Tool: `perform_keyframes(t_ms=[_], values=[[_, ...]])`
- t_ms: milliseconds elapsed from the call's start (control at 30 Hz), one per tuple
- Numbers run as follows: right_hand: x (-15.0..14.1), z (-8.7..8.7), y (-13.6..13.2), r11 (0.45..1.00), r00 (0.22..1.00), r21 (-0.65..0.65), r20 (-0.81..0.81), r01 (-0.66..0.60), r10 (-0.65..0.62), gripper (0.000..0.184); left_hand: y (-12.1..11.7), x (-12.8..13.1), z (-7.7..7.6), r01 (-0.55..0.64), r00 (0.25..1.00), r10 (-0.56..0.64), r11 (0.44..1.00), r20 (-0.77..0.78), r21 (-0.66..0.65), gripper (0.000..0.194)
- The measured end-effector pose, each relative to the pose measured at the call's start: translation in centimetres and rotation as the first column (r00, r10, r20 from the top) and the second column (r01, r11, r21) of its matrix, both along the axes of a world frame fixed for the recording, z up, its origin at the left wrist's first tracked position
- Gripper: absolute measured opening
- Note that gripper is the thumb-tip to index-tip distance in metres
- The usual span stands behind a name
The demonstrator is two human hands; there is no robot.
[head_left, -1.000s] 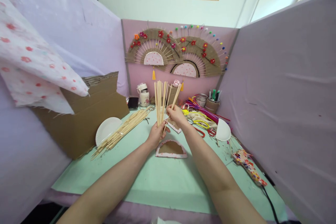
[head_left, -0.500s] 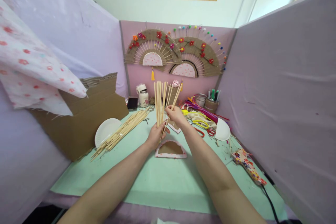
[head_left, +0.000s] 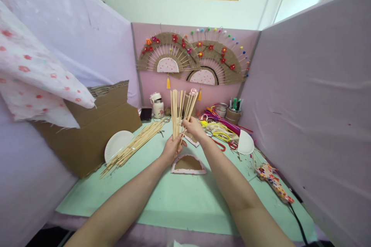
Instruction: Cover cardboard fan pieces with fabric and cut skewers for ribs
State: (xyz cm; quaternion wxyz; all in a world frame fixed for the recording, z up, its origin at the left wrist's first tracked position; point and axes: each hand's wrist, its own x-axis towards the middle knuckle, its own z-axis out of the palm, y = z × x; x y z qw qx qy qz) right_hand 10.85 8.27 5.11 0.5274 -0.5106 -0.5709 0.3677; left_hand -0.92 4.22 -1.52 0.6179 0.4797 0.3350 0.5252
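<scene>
Upright above the table is a bundle of thin wooden sticks, with my left hand closed round its lower end. My right hand pinches several of the sticks at the right side, which lean away from the rest and leave a gap at the top. Just below my hands lies a half-round cardboard piece edged in pink-spotted cloth. A second cloth-edged cardboard piece lies behind my right hand, partly hidden by it.
More sticks lie across a white paper plate on the left. To the right are scissors, a half plate and a patterned glue gun with a cord. Cardboard leans at left; two decorated fans hang behind.
The sticks at the right of the bundle have shifted slightly left and stand a little steeper. Both hands stay in nearly the same place.
</scene>
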Motion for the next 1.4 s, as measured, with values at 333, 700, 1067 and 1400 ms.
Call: perform_keyframes(t_ms=[333,700,1067,1400], values=[[-0.43,0.27,-0.25,0.997,0.995,-0.064,-0.089,-0.04,0.035,0.012,0.11,-0.01,-0.01,0.002,1.0,-0.002,1.0,-0.019,-0.006,0.043],[0.02,-0.01,0.11,0.996,0.994,-0.01,-0.062,-0.091,0.09,0.014,0.11,-0.03,-0.25,0.031,0.999,-0.031,0.999,-0.012,0.009,0.041],[-0.06,-0.13,0.17,0.998,0.997,-0.002,-0.05,-0.066,0.066,0.016,0.39,-0.13,-0.3,0.018,1.0,-0.019,1.0,0.021,0.006,0.044],[-0.41,0.19,-0.36,0.997,0.996,-0.044,-0.063,-0.067,0.064,0.01,0.55,-0.2,-0.46,0.007,0.999,-0.007,1.0,0.044,-0.014,0.042]])
